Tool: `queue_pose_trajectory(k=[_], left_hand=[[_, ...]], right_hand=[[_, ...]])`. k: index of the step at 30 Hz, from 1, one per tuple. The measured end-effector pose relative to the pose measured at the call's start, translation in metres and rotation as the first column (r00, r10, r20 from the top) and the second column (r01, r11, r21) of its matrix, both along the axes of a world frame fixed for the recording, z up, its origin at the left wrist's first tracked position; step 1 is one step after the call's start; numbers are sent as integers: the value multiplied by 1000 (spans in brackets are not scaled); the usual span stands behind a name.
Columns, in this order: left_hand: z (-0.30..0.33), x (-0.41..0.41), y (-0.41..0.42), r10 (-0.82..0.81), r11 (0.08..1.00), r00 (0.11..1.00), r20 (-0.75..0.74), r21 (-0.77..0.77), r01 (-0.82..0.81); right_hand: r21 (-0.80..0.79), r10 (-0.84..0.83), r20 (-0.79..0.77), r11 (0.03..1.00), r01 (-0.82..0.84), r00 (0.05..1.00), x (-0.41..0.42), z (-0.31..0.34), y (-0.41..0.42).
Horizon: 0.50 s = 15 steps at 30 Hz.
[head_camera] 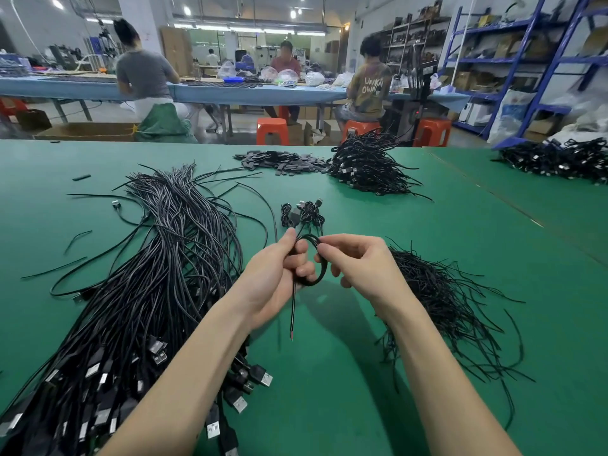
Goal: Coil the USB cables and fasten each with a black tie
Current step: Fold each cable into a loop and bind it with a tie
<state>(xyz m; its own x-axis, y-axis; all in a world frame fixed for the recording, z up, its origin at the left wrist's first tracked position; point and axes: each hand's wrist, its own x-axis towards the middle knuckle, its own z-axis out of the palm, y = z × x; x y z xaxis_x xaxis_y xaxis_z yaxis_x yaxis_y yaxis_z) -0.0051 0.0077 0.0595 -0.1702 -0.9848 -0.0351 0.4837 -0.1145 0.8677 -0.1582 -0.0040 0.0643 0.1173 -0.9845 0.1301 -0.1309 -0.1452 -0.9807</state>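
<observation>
Above the green table [329,373] I hold a black USB cable wound into a small coil [320,274]. My left hand [273,281] grips the coil's left side with curled fingers, and the cable's loose end with red and black wires hangs below it. My right hand [355,264] pinches the coil's upper right side. A big bundle of loose USB cables [148,291] lies to the left, its plugs toward me. A heap of thin black ties [444,297] lies to the right. A few tied coils [302,212] rest just beyond my hands.
Farther back lie a heap of tied cables [365,169], a spread of small black flat pieces [279,161], and another cable heap [556,159] at far right. People sit at a blue table [230,90] behind, with orange stools [272,130] and blue shelving [526,60].
</observation>
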Motion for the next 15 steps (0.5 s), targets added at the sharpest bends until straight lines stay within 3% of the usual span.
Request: queue_pose_trajectory(k=[1,3,6,9,11,15], left_hand=[[-1,-1,0,21,999,999,41,-35,-20],[-6,-2,-1,110,984,949,296,-164,-63],[-12,-1,0,282,941,654,702,-336,-45],[-17,-3,1,420,888,451,788,-460,-23],[-18,-4,0,471,862,437,767,-506,-41],[-17,-9,4,399,877,618,677,-479,-41]], right_hand=[[0,-27,20,1000,27,999,1,-1,-1],[11,-62,70,998,61,996,2,-2,-1],[-15,-89,96,996,91,991,6,-8,-5],[-54,-124,70,990,128,990,13,-14,-7],[-74,-129,87,988,135,988,16,-15,-8],[-111,-134,102,983,145,986,19,-15,-6]])
